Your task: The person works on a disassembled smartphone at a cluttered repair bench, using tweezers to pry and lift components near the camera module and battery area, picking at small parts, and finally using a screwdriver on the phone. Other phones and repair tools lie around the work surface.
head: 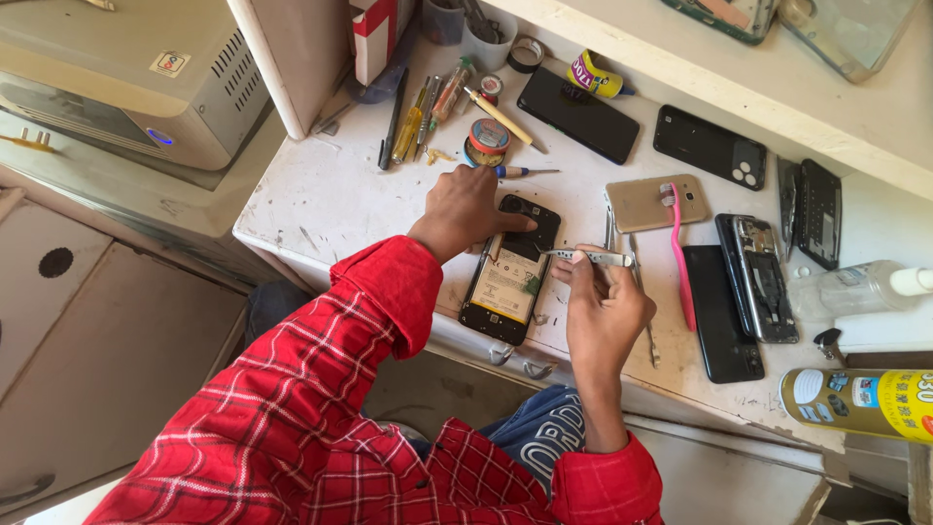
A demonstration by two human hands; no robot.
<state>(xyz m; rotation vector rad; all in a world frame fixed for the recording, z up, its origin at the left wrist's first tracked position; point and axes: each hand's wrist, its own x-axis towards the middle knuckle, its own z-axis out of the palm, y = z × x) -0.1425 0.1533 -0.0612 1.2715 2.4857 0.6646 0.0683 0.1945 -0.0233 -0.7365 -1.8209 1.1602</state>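
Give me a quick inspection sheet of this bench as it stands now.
Surface: white worktable, scuffed and stained.
Job's things: opened phone, back cover off, battery exposed; metal tweezers pointing at it.
Clutter: pink toothbrush on a gold phone, black phones, bare phone frame, screwdrivers, tape rolls, yellow spray can, clear bottle.
Grippers: left hand pressing the phone's top; right hand holding the tweezers.
Cables: nothing seen.
Surroundings: beige machine at left, shelf above.
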